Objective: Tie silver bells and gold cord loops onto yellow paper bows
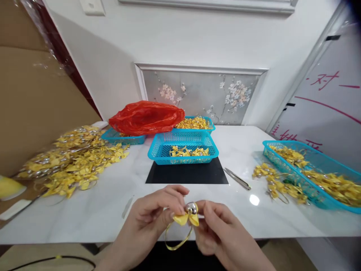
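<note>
Over the table's front edge, my left hand (152, 215) and my right hand (218, 229) pinch one small yellow ribbon bow (186, 219) between them. A silver bell (191, 207) sits on top of the bow, and a yellow ribbon loop (176, 241) hangs below it. Both hands have their fingers closed on the bow. Just beyond them lies a black mat (186, 174), with a blue basket (166, 148) holding a few yellow bows at its far side.
A heap of yellow bows (73, 162) covers the table's left. A long blue tray (318, 158) of bows stands on the right, with loose bows (275, 180) beside it. Metal tweezers (237, 178) lie right of the mat. A red plastic bag (146, 117) and more blue baskets sit behind.
</note>
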The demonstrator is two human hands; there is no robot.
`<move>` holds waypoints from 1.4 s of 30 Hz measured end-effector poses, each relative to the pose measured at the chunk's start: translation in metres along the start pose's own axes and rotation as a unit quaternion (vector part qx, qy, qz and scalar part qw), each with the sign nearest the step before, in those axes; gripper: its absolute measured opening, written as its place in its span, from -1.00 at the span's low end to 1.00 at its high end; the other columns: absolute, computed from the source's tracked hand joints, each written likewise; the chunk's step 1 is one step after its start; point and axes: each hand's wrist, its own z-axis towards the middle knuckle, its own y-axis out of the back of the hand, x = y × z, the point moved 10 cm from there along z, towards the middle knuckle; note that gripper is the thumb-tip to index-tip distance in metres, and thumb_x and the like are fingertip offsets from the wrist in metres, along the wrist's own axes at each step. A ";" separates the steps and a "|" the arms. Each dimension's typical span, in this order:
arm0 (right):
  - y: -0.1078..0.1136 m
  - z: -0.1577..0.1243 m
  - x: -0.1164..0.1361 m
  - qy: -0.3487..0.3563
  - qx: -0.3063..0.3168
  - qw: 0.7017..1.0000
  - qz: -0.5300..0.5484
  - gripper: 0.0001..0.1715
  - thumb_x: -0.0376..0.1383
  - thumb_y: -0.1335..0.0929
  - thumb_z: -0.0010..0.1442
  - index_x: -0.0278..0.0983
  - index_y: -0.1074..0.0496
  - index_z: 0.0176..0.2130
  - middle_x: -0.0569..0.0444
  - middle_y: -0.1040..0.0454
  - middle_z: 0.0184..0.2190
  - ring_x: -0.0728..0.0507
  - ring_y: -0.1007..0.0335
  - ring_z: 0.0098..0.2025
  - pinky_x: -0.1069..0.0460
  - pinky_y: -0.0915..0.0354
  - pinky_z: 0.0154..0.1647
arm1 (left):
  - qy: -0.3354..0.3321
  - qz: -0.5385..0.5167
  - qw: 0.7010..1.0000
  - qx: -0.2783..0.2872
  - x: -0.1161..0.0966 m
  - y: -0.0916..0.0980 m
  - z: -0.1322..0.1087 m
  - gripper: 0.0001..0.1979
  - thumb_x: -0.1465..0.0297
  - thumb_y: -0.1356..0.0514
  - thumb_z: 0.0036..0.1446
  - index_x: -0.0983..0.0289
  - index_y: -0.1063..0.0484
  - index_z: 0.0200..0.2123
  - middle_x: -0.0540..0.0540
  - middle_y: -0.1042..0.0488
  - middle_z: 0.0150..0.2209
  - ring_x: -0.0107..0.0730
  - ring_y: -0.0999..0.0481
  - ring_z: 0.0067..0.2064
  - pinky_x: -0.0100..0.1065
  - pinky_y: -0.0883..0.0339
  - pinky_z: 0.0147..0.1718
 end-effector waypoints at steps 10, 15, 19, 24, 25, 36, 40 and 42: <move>-0.004 -0.007 0.003 -0.022 -0.049 0.994 -0.092 -0.61 -0.01 -0.41 0.21 -0.29 -0.40 -0.31 0.28 -0.04 -0.59 0.09 0.19 -0.59 0.10 0.18 -0.56 | -0.026 0.081 0.996 0.005 -0.004 0.001 -0.021 -0.78 0.38 -0.13 0.30 -0.01 -0.57 -0.24 0.05 -0.48 -0.16 -0.26 -0.51 -0.12 -0.33 -0.41 -0.14; -0.014 -0.015 0.043 0.133 -0.039 0.894 -0.426 -0.69 -0.20 -0.21 0.39 -0.27 -0.35 -0.36 0.11 -0.29 -0.41 -0.01 -0.21 -0.40 0.09 -0.14 -0.40 | 0.091 -0.057 0.994 -0.004 0.015 0.000 -0.027 -0.78 0.18 -0.13 0.28 -0.03 -0.45 -0.04 0.04 -0.48 -0.20 -0.29 -0.49 -0.19 -0.30 -0.43 -0.15; -0.025 -0.015 0.052 0.166 -0.008 0.848 -0.503 -0.77 -0.34 -0.20 0.37 -0.25 -0.37 -0.31 0.08 -0.36 -0.38 -0.03 -0.32 -0.37 0.10 -0.23 -0.36 | 0.133 -0.051 0.990 -0.005 0.016 -0.008 -0.024 -0.76 0.15 -0.29 0.12 0.09 -0.49 -0.17 0.00 -0.44 -0.34 -0.33 -0.44 -0.29 -0.36 -0.38 -0.27; -0.030 -0.019 0.063 0.221 -0.044 0.814 -0.535 -0.82 -0.38 -0.26 0.32 -0.25 -0.42 -0.31 0.05 -0.39 -0.36 -0.04 -0.33 -0.41 0.10 -0.27 -0.44 | 0.170 0.029 0.983 -0.060 0.022 -0.005 -0.020 -0.77 0.26 -0.26 0.16 0.20 -0.41 -0.50 -0.04 -0.37 -0.49 -0.39 -0.33 -0.43 -0.41 -0.25 -0.41; -0.030 -0.021 0.066 0.238 -0.058 0.806 -0.539 -0.83 -0.39 -0.26 0.31 -0.25 -0.42 -0.30 0.04 -0.40 -0.36 -0.04 -0.33 -0.41 0.10 -0.27 -0.46 | 0.172 0.007 0.983 -0.069 0.023 -0.005 -0.020 -0.76 0.25 -0.26 0.17 0.20 -0.40 -0.49 -0.03 -0.37 -0.48 -0.40 -0.33 -0.41 -0.42 -0.25 -0.40; -0.018 -0.022 0.066 0.275 -0.152 0.821 -0.477 -0.86 -0.36 -0.27 0.33 -0.25 -0.40 -0.29 0.09 -0.37 -0.37 0.01 -0.28 -0.46 0.11 -0.20 -0.51 | 0.199 -0.126 0.960 -0.154 0.043 -0.003 -0.030 -0.73 0.24 -0.29 0.16 0.22 -0.38 -0.52 -0.07 -0.35 -0.51 -0.45 -0.28 -0.43 -0.48 -0.22 -0.41; -0.015 -0.030 0.059 0.265 -0.188 0.815 -0.480 -0.95 -0.35 -0.33 0.26 -0.24 -0.42 -0.26 0.09 -0.37 -0.34 0.03 -0.29 -0.50 0.12 -0.23 -0.53 | 0.128 -0.021 0.971 -0.200 0.035 0.011 -0.029 -0.77 0.26 -0.23 0.22 0.18 -0.40 -0.46 -0.06 -0.41 -0.43 -0.44 -0.35 -0.38 -0.48 -0.26 -0.37; -0.016 -0.027 0.053 0.249 -0.175 0.823 -0.479 -0.91 -0.37 -0.38 0.20 -0.24 -0.43 -0.23 0.09 -0.38 -0.32 0.06 -0.24 -0.55 0.13 -0.23 -0.58 | 0.121 -0.030 0.969 -0.213 0.036 0.011 -0.030 -0.77 0.26 -0.22 0.23 0.18 -0.38 -0.47 -0.07 -0.39 -0.43 -0.45 -0.35 -0.39 -0.48 -0.26 -0.39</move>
